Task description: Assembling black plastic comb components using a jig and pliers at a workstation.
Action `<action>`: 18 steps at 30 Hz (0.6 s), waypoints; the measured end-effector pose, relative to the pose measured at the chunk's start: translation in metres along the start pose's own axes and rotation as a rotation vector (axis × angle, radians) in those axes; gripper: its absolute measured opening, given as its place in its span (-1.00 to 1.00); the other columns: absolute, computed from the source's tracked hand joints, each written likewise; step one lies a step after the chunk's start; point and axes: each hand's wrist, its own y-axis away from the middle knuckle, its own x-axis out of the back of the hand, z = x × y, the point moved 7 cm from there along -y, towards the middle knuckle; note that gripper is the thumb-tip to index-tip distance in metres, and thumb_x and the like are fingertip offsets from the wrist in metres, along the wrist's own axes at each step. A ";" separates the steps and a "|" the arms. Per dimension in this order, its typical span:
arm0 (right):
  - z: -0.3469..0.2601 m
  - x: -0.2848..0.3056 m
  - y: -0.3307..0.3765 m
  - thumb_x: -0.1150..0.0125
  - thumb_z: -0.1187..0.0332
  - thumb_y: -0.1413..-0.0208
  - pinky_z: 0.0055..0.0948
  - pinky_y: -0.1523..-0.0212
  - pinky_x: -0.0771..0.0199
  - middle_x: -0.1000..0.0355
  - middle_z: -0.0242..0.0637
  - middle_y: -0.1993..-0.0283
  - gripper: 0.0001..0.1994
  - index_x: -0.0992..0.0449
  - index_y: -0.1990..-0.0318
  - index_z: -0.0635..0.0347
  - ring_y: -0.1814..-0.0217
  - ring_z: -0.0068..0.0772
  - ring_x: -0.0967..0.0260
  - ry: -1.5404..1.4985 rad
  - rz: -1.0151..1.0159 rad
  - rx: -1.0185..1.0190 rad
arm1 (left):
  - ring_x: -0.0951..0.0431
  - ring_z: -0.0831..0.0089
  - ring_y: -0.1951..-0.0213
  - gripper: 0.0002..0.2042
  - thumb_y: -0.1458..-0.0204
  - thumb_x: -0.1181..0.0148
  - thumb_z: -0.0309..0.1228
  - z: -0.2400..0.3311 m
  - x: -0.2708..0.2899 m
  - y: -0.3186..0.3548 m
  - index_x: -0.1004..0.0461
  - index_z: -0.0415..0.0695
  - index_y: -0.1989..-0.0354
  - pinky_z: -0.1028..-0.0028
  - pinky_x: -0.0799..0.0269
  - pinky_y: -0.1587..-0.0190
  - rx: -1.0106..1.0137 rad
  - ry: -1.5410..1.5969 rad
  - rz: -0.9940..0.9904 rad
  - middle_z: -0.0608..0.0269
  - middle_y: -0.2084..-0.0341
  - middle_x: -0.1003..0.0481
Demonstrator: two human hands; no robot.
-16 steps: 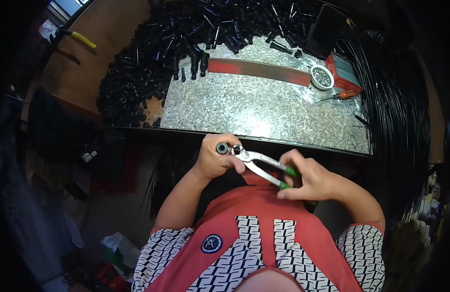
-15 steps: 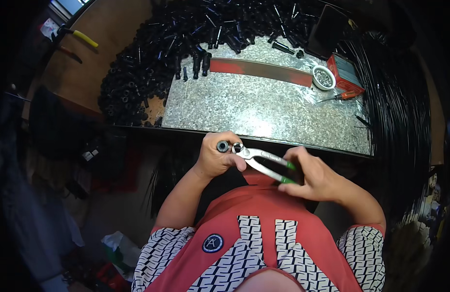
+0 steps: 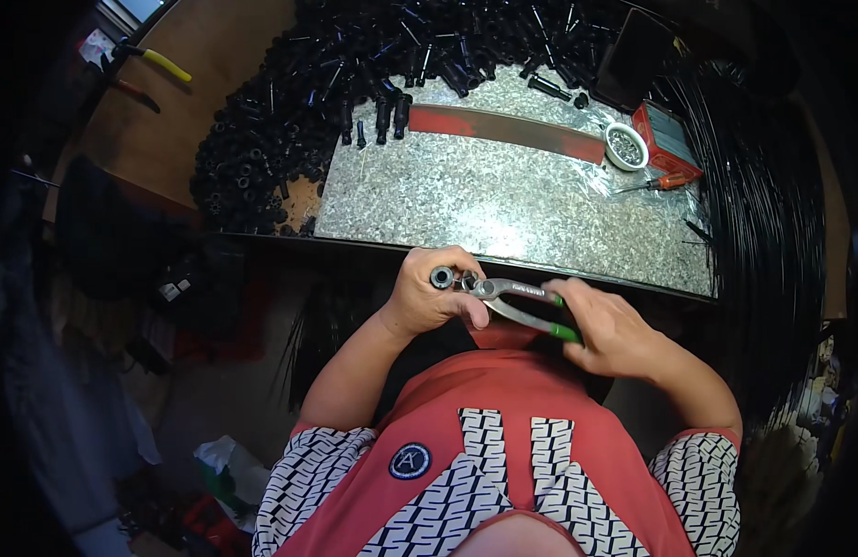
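Note:
My left hand is closed around a black cylindrical part, whose ringed, hollow end faces up beside the thumb and fingers. Green-handled metal pincers reach across from the right, their jaws touching a small spot just beside that ringed end. What exactly the jaws bite on is too small to make out. Wrapped about the handles, my right hand keeps them partly spread. Both hands are in front of the table's near edge, above my lap.
Black cylindrical parts lie heaped across the back and left of the speckled tabletop. A long flat strip, a white cup of small metal pieces, a red box and a screwdriver lie beyond. Thin black strands hang right.
Both hands and the pincers have shifted slightly right. The pincers' handles have tilted a little upward with my right hand. The grip on the black part stays the same.

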 end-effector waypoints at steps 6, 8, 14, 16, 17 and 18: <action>-0.005 0.009 -0.006 -0.04 0.64 0.18 -0.19 0.03 -0.32 -0.22 0.01 0.10 -0.30 -0.08 -0.25 0.30 0.05 0.08 -0.27 0.082 0.004 0.051 | -0.31 0.73 0.58 -0.24 0.55 -0.35 0.23 0.002 -0.002 0.000 -0.50 -0.25 0.32 0.66 -0.16 0.52 -0.040 -0.009 -0.003 0.50 0.69 -0.35; -0.005 0.002 -0.008 0.02 0.65 0.19 -0.20 0.02 -0.31 -0.21 0.00 0.10 -0.31 -0.10 -0.25 0.31 0.04 0.04 -0.26 -0.087 -0.060 0.089 | -0.29 0.74 0.58 -0.22 0.54 -0.34 0.25 0.002 -0.001 0.001 -0.49 -0.25 0.29 0.66 -0.14 0.53 -0.049 -0.006 -0.009 0.51 0.70 -0.32; -0.002 -0.006 -0.014 0.03 0.61 0.14 -0.18 0.01 -0.35 -0.23 -0.03 0.06 -0.40 -0.16 -0.19 0.30 0.02 0.05 -0.29 -0.148 -0.157 0.024 | -0.23 0.76 0.60 -0.21 0.48 -0.31 0.27 0.002 0.000 0.003 -0.48 -0.29 0.29 0.65 -0.06 0.55 -0.072 0.017 0.018 0.55 0.72 -0.25; -0.003 -0.008 -0.016 0.03 0.61 0.14 -0.17 0.02 -0.35 -0.24 -0.02 0.06 -0.42 -0.17 -0.17 0.30 0.03 0.06 -0.30 -0.155 -0.150 0.012 | -0.22 0.76 0.59 -0.21 0.46 -0.31 0.26 0.002 0.002 0.004 -0.48 -0.31 0.28 0.66 -0.05 0.54 -0.062 0.091 0.075 0.55 0.69 -0.25; -0.002 -0.009 -0.017 0.03 0.61 0.15 -0.15 0.03 -0.36 -0.25 -0.02 0.07 -0.44 -0.19 -0.14 0.30 0.03 0.07 -0.30 -0.163 -0.140 -0.001 | -0.22 0.76 0.59 -0.21 0.46 -0.31 0.26 0.001 0.000 0.005 -0.48 -0.31 0.28 0.66 -0.05 0.54 -0.063 0.091 0.077 0.55 0.69 -0.25; -0.002 -0.011 -0.017 0.03 0.61 0.15 -0.15 0.03 -0.36 -0.25 -0.02 0.07 -0.44 -0.19 -0.14 0.30 0.03 0.07 -0.30 -0.161 -0.141 0.000 | -0.22 0.76 0.58 -0.21 0.45 -0.31 0.26 0.000 0.001 0.006 -0.48 -0.31 0.27 0.66 -0.06 0.53 -0.056 0.132 0.108 0.55 0.68 -0.26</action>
